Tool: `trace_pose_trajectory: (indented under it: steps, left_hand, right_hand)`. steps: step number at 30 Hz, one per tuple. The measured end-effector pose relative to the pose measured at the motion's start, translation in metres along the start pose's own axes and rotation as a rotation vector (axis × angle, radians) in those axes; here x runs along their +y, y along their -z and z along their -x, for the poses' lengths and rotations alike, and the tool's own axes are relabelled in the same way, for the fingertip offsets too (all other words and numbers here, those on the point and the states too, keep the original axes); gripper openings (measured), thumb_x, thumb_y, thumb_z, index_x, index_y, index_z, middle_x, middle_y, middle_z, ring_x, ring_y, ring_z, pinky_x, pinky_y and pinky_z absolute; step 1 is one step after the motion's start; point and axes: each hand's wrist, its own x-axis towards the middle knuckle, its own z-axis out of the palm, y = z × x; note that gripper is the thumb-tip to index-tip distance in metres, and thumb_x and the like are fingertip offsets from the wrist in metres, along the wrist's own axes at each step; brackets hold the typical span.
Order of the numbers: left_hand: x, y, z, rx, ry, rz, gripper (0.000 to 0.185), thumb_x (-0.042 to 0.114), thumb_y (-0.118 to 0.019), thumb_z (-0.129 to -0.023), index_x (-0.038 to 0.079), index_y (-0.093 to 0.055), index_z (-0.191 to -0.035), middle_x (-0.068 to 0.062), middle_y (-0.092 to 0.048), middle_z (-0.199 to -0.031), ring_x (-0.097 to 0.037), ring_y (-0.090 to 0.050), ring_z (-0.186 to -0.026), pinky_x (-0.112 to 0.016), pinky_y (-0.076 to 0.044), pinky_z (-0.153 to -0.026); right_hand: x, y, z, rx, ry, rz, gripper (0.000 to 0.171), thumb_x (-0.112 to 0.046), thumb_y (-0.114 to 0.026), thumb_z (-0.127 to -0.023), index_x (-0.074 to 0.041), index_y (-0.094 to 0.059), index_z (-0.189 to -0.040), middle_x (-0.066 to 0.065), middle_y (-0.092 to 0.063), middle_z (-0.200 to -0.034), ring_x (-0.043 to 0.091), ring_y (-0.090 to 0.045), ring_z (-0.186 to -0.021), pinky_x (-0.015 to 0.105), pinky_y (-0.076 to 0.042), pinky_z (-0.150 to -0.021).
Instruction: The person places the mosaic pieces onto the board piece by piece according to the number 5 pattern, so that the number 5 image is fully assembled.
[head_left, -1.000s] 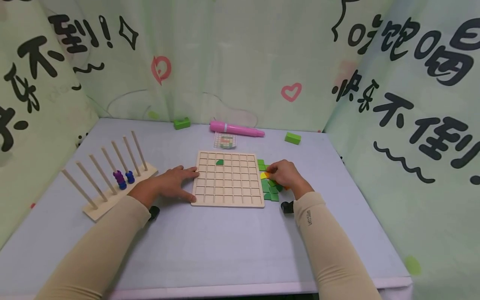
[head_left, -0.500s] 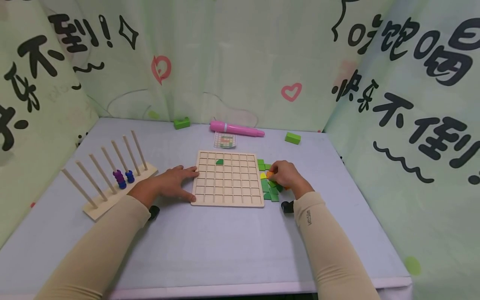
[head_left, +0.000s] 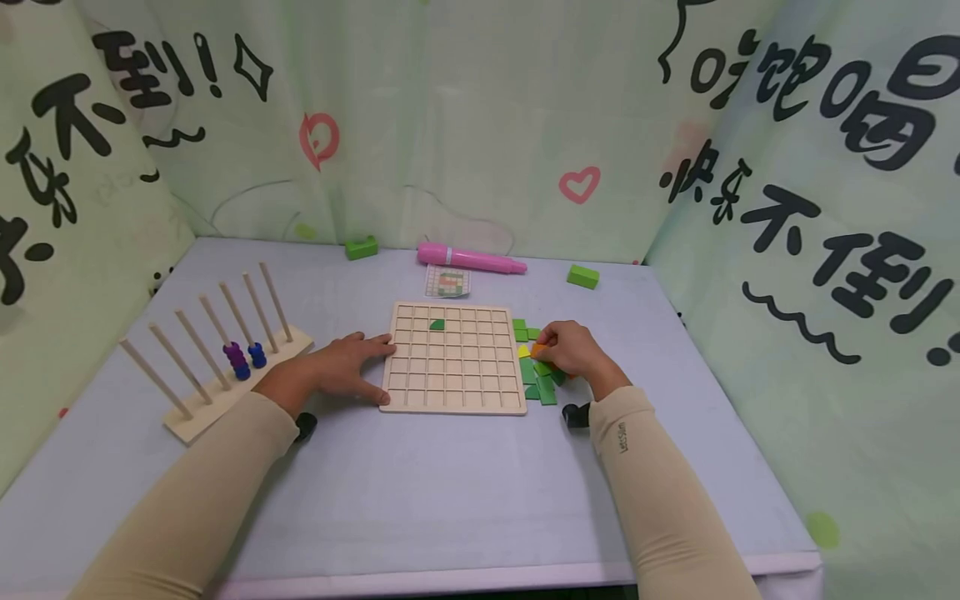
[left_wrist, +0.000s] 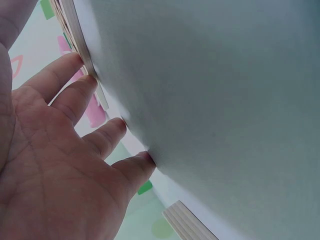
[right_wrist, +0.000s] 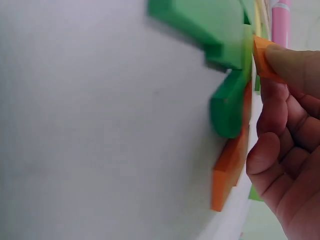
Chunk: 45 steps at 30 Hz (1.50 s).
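Observation:
A square wooden grid board (head_left: 453, 358) lies mid-table, with a dark green piece (head_left: 437, 325) in one upper cell. My left hand (head_left: 342, 367) rests beside it, thumb and fingertips at its left edge. The left wrist view shows those fingers (left_wrist: 72, 95) spread and fairly straight. On the right, my right hand (head_left: 576, 348) pinches a flat orange tile (right_wrist: 264, 57) between thumb and fingers, over a cluster of tiles. Under and beside that hand are a yellow tile (head_left: 523, 352), several green tiles (head_left: 528, 371) and another orange tile (right_wrist: 227, 175), partly hidden in the head view.
Left of the board stands a wooden peg rack (head_left: 217, 396) with purple beads (head_left: 236, 357) and blue beads (head_left: 257, 356). Behind the board lie a patterned card (head_left: 447, 282) and a pink marker (head_left: 472, 258). Green blocks (head_left: 582, 276) sit near the back curtain.
The right hand's orange tile has come slightly away from the yellow tile, showing more clearly at the fingertips. The left hand stays at the board. The head view has shifted slightly.

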Motion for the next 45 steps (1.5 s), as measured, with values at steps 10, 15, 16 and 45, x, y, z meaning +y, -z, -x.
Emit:
trace_pose_trajectory:
  steps: [10,15,16,45]
  left_hand:
    - [-0.005,-0.001,0.001,0.004,-0.015,0.007,0.101,0.056,-0.084,-0.081,0.019,-0.038,-0.162,-0.005,-0.021,-0.174,-0.048,-0.012,-0.158,-0.071,-0.019,-0.122]
    - [-0.005,-0.001,0.002,0.003,-0.018,0.011,0.100,0.055,-0.084,-0.081,0.019,-0.038,-0.162,-0.004,-0.021,-0.174,-0.048,-0.011,-0.158,-0.071,-0.019,-0.122]
    - [-0.005,-0.001,0.002,0.002,-0.019,0.011,0.100,0.055,-0.085,-0.081,0.019,-0.038,-0.162,-0.004,-0.021,-0.174,-0.048,-0.011,-0.158,-0.071,-0.019,-0.122]
    - [-0.007,-0.002,-0.001,0.011,-0.033,0.014,0.099,0.055,-0.084,-0.082,0.021,-0.038,-0.162,-0.003,-0.022,-0.174,-0.048,-0.013,-0.158,-0.070,-0.020,-0.122]
  right_hand:
    - [-0.021,0.005,0.000,-0.017,-0.039,-0.108,0.021,-0.020,-0.066,-0.102,-0.008,-0.064,-0.120,0.011,-0.063,-0.116,0.027,-0.057,-0.100,0.033,-0.052,-0.083]
    - [-0.031,-0.002,-0.006,-0.015,0.019,-0.112,0.019,-0.019,-0.067,-0.102,-0.007,-0.066,-0.117,0.010,-0.065,-0.113,0.026,-0.057,-0.100,0.032,-0.050,-0.083]
    - [-0.033,-0.004,-0.006,-0.018,0.028,-0.119,0.019,-0.018,-0.067,-0.101,-0.006,-0.066,-0.116,0.011,-0.065,-0.112,0.026,-0.057,-0.100,0.032,-0.051,-0.082]
    - [-0.121,-0.051,-0.029,-0.062,0.233,-0.115,0.011,-0.011,-0.069,-0.098,-0.006,-0.070,-0.107,0.008,-0.067,-0.102,0.021,-0.057,-0.091,0.031,-0.049,-0.081]
